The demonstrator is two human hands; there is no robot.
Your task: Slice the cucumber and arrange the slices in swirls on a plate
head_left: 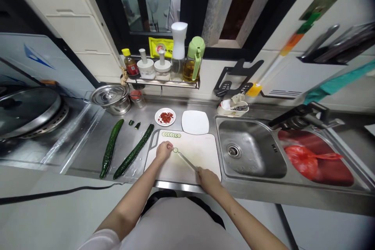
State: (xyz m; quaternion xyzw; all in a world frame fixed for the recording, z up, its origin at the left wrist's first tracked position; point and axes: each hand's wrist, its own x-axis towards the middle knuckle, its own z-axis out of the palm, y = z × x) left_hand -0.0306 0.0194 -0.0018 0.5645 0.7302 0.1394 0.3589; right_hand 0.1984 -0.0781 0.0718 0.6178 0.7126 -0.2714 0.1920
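Observation:
My right hand is wrapped around the handle of a knife, whose blade slants up and left over the white cutting board. Beside the blade's tip lies a single cucumber slice. Just left of that slice, my left hand rests over the board with its fingers curled together; whatever they hold, if anything, is hidden. A row of overlapping cucumber slices lies along the board's upper left. Two whole-looking cucumbers and two cut cucumber ends lie on the counter to the left.
Behind the board stand a plate of chopped red pieces and a white square plate. A steel pot is at back left, a sink at right with a red bag in its second basin. Above hangs a condiment shelf.

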